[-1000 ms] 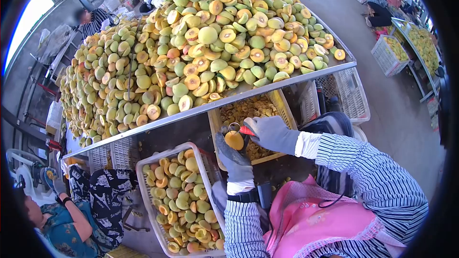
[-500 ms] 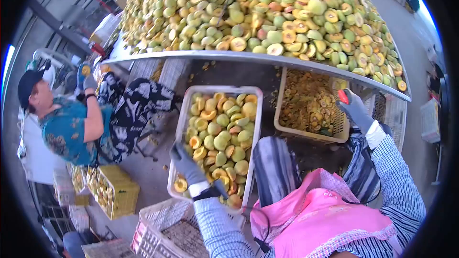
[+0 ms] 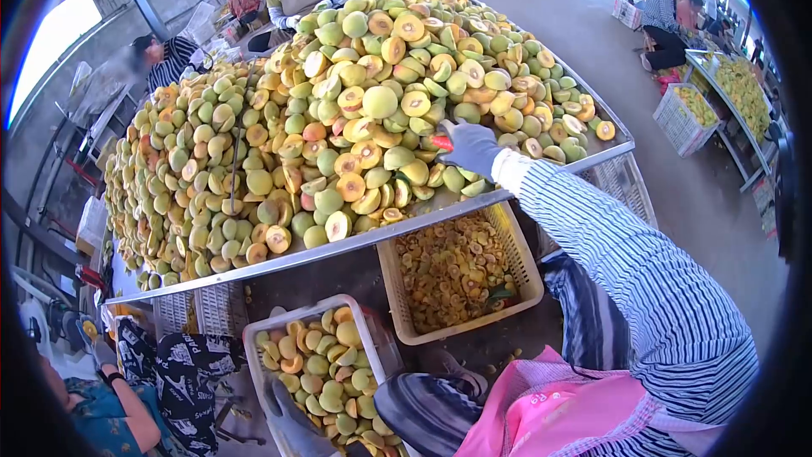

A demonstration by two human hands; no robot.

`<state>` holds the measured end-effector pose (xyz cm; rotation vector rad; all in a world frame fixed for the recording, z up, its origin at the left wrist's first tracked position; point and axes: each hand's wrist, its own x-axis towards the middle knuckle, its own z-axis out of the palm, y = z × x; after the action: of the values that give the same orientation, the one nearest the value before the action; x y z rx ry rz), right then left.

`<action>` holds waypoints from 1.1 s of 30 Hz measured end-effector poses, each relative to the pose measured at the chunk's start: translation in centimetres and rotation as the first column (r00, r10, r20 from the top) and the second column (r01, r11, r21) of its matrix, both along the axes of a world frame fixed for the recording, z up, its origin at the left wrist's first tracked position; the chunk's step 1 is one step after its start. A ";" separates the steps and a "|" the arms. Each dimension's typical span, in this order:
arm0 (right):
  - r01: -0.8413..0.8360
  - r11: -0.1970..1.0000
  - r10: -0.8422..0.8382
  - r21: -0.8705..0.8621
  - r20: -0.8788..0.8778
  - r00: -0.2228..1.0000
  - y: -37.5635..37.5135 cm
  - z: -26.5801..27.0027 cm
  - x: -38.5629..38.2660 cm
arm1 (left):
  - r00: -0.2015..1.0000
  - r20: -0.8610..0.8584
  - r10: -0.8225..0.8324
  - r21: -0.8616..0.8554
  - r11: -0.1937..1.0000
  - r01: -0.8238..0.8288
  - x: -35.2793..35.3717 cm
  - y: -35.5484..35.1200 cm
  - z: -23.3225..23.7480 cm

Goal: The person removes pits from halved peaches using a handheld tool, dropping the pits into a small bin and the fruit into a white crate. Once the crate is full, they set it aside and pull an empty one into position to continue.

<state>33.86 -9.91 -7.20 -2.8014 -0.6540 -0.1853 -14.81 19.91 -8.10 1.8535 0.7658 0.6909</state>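
My right hand (image 3: 469,145), in a grey glove, reaches onto the big pile of halved green-yellow peaches (image 3: 355,110) on the metal table (image 3: 355,241). It is closed around a red-handled tool (image 3: 441,142) and touches the fruit near the pile's front right. My left hand (image 3: 292,421), also gloved, hangs low at the frame's bottom, over the near side of a white crate (image 3: 254,340) filled with peach halves. Whether its fingers hold anything is hidden.
A yellow crate (image 3: 518,247) of pits stands under the table edge, right of the white crate. A co-worker (image 3: 110,410) sits at lower left. Other people work at the table's far end and at a second table (image 3: 744,76) on the right, with baskets on the floor.
My view swung from the crates back up to the table. My right hand rose from the pit crate onto the pile, still holding the tool. My left hand stayed low by the white crate.
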 end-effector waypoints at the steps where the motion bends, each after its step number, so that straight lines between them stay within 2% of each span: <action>1: 0.047 0.999 -0.047 0.025 0.003 0.999 0.6 -0.3 0.0 | 0.989 -0.095 -0.115 0.339 0.930 0.141 2.4 -1.6 1.8; 2: 0.092 0.994 -0.093 0.051 0.006 0.996 1.1 -0.3 0.0 | 0.968 -0.113 -0.225 0.482 0.839 0.251 5.3 -3.2 3.5; 3: 0.109 0.984 -0.113 0.141 0.023 0.993 0.9 -0.8 0.7 | 0.972 0.052 -0.229 0.099 0.970 0.223 8.2 -4.8 4.2; 4: 0.115 0.982 -0.119 0.150 0.020 0.993 0.6 -0.5 0.6 | 0.966 0.201 -0.165 -0.303 0.927 0.221 10.9 -6.2 4.4; 6: -0.032 0.940 0.051 0.339 -0.046 0.998 -0.6 -0.1 0.1 | 0.896 0.366 -0.252 -0.432 0.807 0.403 14.9 -9.1 3.8; 7: -0.095 0.872 0.139 0.480 -0.057 0.989 -1.2 0.2 -1.3 | 0.894 0.382 -0.234 -0.529 0.738 0.419 16.8 -11.3 4.2; 8: -0.202 0.800 0.214 0.565 0.045 0.976 -1.6 0.2 -2.9 | 0.894 0.396 -0.209 -0.619 0.659 0.428 18.7 -13.5 4.6; 10: -0.275 0.710 0.390 0.648 -0.037 0.920 -1.9 1.5 -7.9 | 0.893 0.435 -0.113 -0.796 0.415 0.440 21.8 -15.7 2.3; 12: -0.407 0.613 0.597 0.677 -0.059 0.800 -1.6 0.9 -12.0 | 0.884 0.449 -0.128 -0.854 0.230 0.467 24.1 -17.0 0.4; 13: -0.442 0.649 0.560 0.620 0.004 0.828 -1.6 1.1 -14.1 | 0.874 0.484 -0.048 -0.857 0.176 0.484 25.2 -17.0 -2.2; 14: -0.468 0.685 0.521 0.558 0.074 0.850 -1.6 1.6 -15.9 | 0.834 0.546 0.076 -0.808 0.311 0.500 25.9 -17.4 -4.5; 15: -0.463 0.685 0.521 0.563 0.066 0.851 -1.7 1.7 -17.1 | 0.840 0.534 0.091 -0.824 0.280 0.493 25.5 -17.1 -4.5; 16: -0.388 0.753 0.464 0.532 -0.009 0.886 -2.1 1.8 -17.8 | 0.844 0.526 0.107 -0.836 0.246 0.490 25.3 -16.9 -4.2; 17: -0.312 0.815 0.398 0.489 -0.081 0.914 -2.4 1.8 -18.4 | 0.835 0.541 0.100 -0.810 0.327 0.486 25.1 -16.9 -3.9; 18: -0.309 0.819 0.395 0.483 -0.083 0.915 -2.5 1.7 -18.8 | 0.825 0.557 0.092 -0.778 0.406 0.480 24.9 -17.1 -3.8; 19: -0.315 0.853 0.412 0.416 -0.167 0.896 -2.3 1.7 -19.2 | 0.824 0.566 -0.023 -0.636 0.624 0.454 24.9 -17.5 -3.9; 20: -0.325 0.879 0.421 0.348 -0.249 0.872 -2.1 1.7 -19.7 | 0.822 0.568 -0.028 -0.635 0.621 0.460 24.8 -17.5 -3.8; 22: -0.342 0.886 0.423 0.314 -0.242 0.873 -1.5 1.0 -20.2 | 0.742 0.670 0.024 -0.651 0.499 0.571 24.6 -17.1 -3.2; 23: -0.343 0.886 0.428 0.313 -0.263 0.865 -1.2 0.9 -20.5 | 0.780 0.611 -0.132 -0.433 0.769 0.470 23.9 -17.9 -2.4; 28: -0.348 0.863 0.465 0.367 -0.305 0.831 0.2 -0.1 -22.3 | 0.839 0.540 -0.063 -0.380 0.871 0.310 22.6 -17.6 -2.2; 29: -0.326 0.882 0.434 0.340 -0.321 0.841 0.6 0.1 -22.8 | 0.782 0.615 0.098 -0.611 0.686 0.395 22.6 -17.0 -3.0; 30: -0.303 0.900 0.403 0.312 -0.336 0.851 0.9 0.1 -23.4 | 0.727 0.628 0.276 -0.757 0.433 0.490 22.4 -16.6 -3.4; 31: -0.299 0.900 0.397 0.317 -0.309 0.864 1.2 -0.3 -23.8 | 0.749 0.594 0.293 -0.792 0.374 0.482 22.3 -16.4 -2.9; 33: -0.304 0.875 0.420 0.377 -0.280 0.863 1.5 -0.4 -24.6 | 0.729 0.604 0.322 -0.792 0.346 0.504 21.7 -16.3 -2.2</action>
<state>9.29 -8.39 -7.63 -2.2597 -0.9507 0.2626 6.87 3.61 -10.28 0.4093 0.3468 0.5676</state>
